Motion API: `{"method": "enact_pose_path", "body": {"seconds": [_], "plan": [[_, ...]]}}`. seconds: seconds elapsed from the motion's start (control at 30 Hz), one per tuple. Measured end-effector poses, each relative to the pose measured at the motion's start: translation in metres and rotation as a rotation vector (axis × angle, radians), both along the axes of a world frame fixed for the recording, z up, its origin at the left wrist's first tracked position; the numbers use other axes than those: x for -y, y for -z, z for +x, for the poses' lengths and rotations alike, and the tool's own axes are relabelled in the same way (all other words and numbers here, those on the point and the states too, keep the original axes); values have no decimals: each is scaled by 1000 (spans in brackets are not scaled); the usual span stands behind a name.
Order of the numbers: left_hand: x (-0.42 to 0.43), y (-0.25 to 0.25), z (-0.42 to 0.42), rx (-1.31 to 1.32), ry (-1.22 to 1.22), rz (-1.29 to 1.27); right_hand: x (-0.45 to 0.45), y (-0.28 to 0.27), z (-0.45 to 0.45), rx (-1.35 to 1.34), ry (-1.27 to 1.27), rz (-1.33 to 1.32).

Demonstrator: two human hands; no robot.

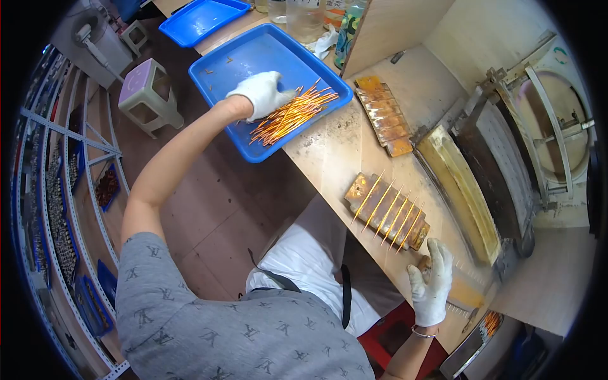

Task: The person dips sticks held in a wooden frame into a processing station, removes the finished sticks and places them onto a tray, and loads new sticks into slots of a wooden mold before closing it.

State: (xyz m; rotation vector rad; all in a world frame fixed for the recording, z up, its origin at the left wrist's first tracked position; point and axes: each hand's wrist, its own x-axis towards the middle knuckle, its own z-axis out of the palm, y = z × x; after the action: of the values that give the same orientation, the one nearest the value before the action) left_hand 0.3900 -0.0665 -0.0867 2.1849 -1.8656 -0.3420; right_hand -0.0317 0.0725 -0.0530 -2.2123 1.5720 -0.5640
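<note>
My left hand [258, 95], in a white glove, is over a blue tray [218, 60] at the edge of a pile of thin copper-coloured rods [294, 116]. Its thumb stands apart from the fingers and touches the pile; no rod shows clearly in its grasp. My right hand [432, 285], also gloved, is raised near the bench edge with thumb and fingers apart. Just beyond its fingertips lies a stained, notched metal plate [387, 212] with several rods laid across it, side by side and roughly parallel. A brownish piece [424, 266] shows behind the right fingers, partly hidden.
A second notched plate [384, 115] lies farther back on the bench [326, 158]. Machinery with a long yellowish block [459, 193] stands to the right. Another blue tray [201, 22] and bottles [304, 16] are at the back. A stool [149, 95] and shelving [69, 136] stand left.
</note>
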Motion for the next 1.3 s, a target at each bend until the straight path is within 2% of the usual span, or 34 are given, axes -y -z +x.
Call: {"method": "enact_pose_path", "body": {"seconds": [0.07,0.1,0.23,0.4,0.5,0.53,0.63,0.7,0.73,0.8,0.83,0.87,0.9,0.97,1.03,1.1,1.2,1.3], "plan": [[-7,-3,-15,-40,138,-30,-2,1,-2,-18,-11,-11],[-8,-14,-20,-60,212,71,-3,1,-3,-22,-13,-25],[-5,-5,-19,11,308,29,-7,1,-4,8,35,15],[-3,-12,-32,113,213,172,-5,1,-1,-27,-14,-29],[-1,-5,-22,56,119,75,-5,0,-2,-42,-25,-50],[-4,-22,-28,41,39,187,-6,-1,-3,-44,-19,-47],[2,-20,-15,-50,-8,265,-8,-2,-9,-49,30,7],[8,-3,-3,60,29,123,-7,-5,-12,-70,4,-52],[12,4,2,62,4,142,-8,-5,-15,-90,13,-66],[5,-25,-16,49,-96,315,-11,1,-23,-128,86,-117],[2,-42,-29,126,-109,332,-12,3,-27,-160,127,-136],[4,-16,-10,518,45,2,-14,2,-30,-180,172,-147],[8,-22,-20,542,63,-37,-16,3,-33,-184,210,-171],[13,-28,-44,451,347,-334,-17,8,-41,-159,238,-163],[30,-23,-73,397,586,-365,-14,13,-45,-161,161,-191],[45,-24,-113,458,801,-369,-16,19,-43,-203,125,-109],[67,-18,-157,526,938,-265,-16,35,-42,-284,106,-183],[87,-5,-169,482,1038,-191,-14,42,-46,-310,143,-171]]}}
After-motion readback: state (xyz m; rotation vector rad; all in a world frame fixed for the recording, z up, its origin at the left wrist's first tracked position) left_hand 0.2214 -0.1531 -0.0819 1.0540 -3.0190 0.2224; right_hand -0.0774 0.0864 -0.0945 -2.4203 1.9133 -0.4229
